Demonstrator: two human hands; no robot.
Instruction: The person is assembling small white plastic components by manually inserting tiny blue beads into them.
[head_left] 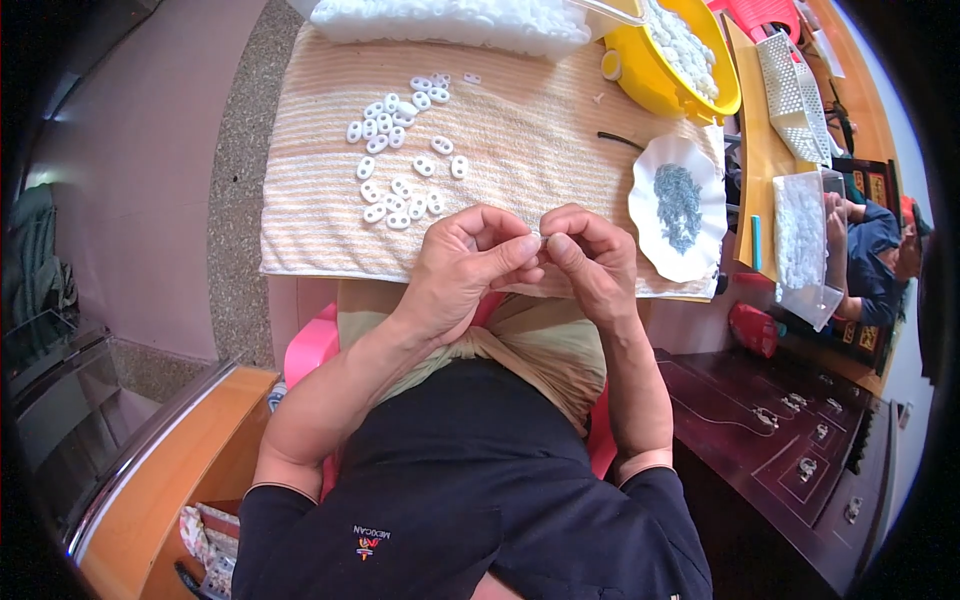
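Note:
My left hand (455,262) and my right hand (597,262) meet fingertip to fingertip over the near edge of the towel-covered table. Both are closed in a pinch; whatever sits between the fingers is too small and covered to name. Beyond my left hand, small white oval pieces with two holes (398,136) lie scattered on the striped towel (540,110). To the right of my right hand stands a white wavy-rimmed plate (648,190) with a heap of tiny grey-blue bits (678,205).
A clear tub of white pieces (455,22) stands at the far edge. A yellow basin (640,78) holds more white pieces, with a thin black stick (620,140) nearby. At the far right, another person (878,260) sits by a clear box (800,245).

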